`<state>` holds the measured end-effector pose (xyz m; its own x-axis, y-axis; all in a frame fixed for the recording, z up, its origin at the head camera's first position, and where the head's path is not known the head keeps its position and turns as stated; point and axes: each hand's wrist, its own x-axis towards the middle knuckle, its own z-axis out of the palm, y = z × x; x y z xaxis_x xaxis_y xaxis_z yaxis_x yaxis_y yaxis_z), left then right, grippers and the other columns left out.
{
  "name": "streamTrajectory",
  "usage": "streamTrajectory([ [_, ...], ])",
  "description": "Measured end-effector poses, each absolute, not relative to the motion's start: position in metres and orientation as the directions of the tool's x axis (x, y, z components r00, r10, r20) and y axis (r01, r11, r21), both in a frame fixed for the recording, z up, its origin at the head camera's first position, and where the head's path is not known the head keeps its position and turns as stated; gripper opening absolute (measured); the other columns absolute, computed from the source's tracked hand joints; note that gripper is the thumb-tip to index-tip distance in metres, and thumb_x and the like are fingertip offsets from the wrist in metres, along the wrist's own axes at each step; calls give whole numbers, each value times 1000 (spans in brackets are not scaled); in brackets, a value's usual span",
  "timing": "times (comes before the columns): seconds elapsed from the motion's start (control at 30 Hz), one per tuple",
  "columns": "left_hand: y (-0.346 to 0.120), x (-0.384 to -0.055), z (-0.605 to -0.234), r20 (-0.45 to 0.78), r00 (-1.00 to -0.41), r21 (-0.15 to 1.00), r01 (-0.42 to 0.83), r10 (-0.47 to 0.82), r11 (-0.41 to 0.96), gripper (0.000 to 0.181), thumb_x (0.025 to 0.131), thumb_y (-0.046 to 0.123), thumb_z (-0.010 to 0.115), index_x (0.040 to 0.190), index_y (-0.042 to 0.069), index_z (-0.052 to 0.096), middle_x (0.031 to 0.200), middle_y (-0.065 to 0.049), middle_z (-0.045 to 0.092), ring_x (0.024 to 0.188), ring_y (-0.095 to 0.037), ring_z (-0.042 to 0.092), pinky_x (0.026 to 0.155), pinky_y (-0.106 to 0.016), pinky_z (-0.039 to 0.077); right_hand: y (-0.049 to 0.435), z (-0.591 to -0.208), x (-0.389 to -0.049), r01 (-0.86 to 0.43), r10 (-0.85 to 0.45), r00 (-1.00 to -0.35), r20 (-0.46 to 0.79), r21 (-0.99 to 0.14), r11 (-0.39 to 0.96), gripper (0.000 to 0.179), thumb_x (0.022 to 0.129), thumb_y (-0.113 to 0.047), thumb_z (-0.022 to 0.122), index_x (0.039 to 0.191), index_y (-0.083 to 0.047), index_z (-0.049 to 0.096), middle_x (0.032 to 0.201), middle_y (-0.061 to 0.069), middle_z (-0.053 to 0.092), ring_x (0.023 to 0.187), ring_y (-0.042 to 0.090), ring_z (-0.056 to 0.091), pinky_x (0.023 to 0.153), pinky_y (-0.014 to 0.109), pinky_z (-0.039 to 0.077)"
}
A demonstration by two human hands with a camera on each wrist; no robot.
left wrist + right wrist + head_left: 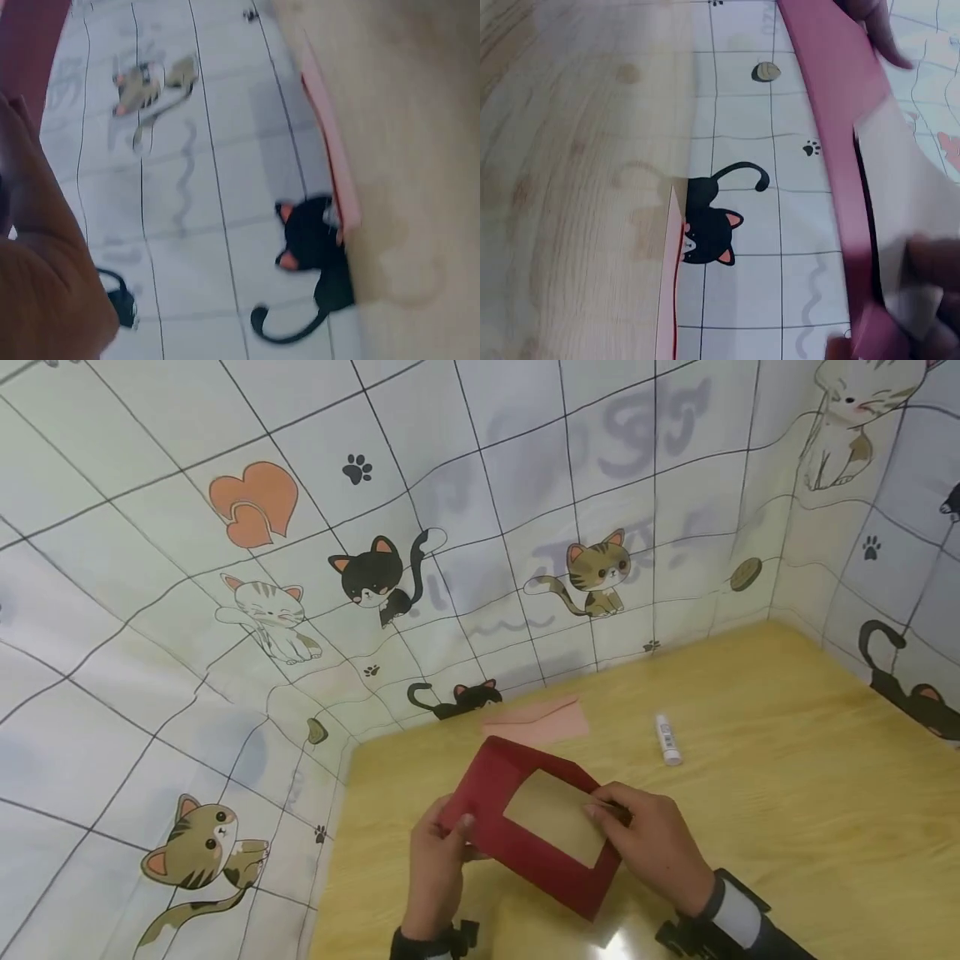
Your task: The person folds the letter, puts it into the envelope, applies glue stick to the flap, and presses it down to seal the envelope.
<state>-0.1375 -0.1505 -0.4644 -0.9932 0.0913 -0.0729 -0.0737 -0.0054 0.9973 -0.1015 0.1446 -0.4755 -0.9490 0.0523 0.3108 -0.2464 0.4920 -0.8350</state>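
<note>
Above the table, my left hand [437,872] grips the left end of a dark red envelope [487,793], its thumb on the near face. A tan card [558,818] with a curved left edge lies against that face. My right hand [660,843] pinches the card's right edge, over the right end of the envelope. In the right wrist view the card [907,195] stands slightly away from the red paper [840,112]. The left wrist view shows only part of the left hand [45,262] and a strip of red paper [34,45].
Behind the red envelope a pink envelope [551,722] lies near the table's back edge. A white glue stick [667,741] lies to its right on the wooden table [787,777]. Cat-patterned cloth [480,568] hangs around the back and sides.
</note>
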Motion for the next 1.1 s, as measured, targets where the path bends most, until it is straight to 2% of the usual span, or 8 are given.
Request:
streamTrajectory([
  [0.2,-121,-122,-483,-99,-971,995,-104,217,-12,45,110,11,73,153,1,63,128,-18,85,99,-16,86,85,-36,72,146,-477,-108,-217,121,-929,350,-779,588,8,103,-22,86,109,-17,85,109,1,86,85,9,70,67,25,55],
  [0.3,-108,-124,-483,-69,-987,998,-67,146,18,34,111,9,72,143,-1,70,117,-23,85,91,-16,85,82,-32,72,144,-478,-114,-301,93,-828,553,-580,757,11,93,-15,94,100,-13,86,105,7,79,85,20,67,63,29,51],
  [0.43,-99,-126,-481,-68,-994,997,-64,80,44,29,110,6,72,138,1,73,111,-23,85,88,-18,85,77,-31,71,137,-477,-118,-345,15,-716,697,-372,862,19,83,-9,100,94,-9,85,90,8,60,69,13,55,54,22,42],
  [0.63,-95,-129,-479,-78,-992,996,-74,97,42,25,110,1,69,134,-3,74,109,-23,85,89,-18,85,77,-32,72,143,-463,-128,-282,86,-896,435,-710,645,10,99,-19,89,104,-12,84,93,1,73,75,2,58,63,21,51],
  [0.77,-101,-132,-482,-68,-984,998,-67,165,10,24,109,-5,64,131,-8,73,104,-17,86,87,-14,84,78,-33,72,154,-461,-139,-117,152,-977,152,-968,221,19,110,-18,77,111,0,74,107,10,72,91,2,71,80,28,68],
  [0.9,-109,-134,-486,-56,-967,997,-70,249,-45,25,110,-4,62,133,-8,71,100,-2,86,87,-12,83,78,-33,72,156,-466,-143,-22,192,-981,-12,-984,-176,25,115,-18,69,112,7,62,111,6,59,103,4,77,88,37,72],
  [1.0,-113,-135,-489,-37,-951,995,-65,306,-81,27,112,-1,61,136,-8,69,101,3,85,89,-12,83,80,-34,72,154,-469,-142,-54,247,-969,-10,-966,-251,28,115,-20,69,116,8,63,115,0,63,106,6,78,88,38,72],
  [1.1,-115,-136,-490,-30,-949,995,-59,314,-85,27,112,0,60,136,-7,68,101,4,85,91,-12,84,81,-35,72,150,-474,-140,-171,290,-948,134,-979,-108,21,112,-13,73,116,8,70,112,-3,70,100,2,79,83,32,71],
])
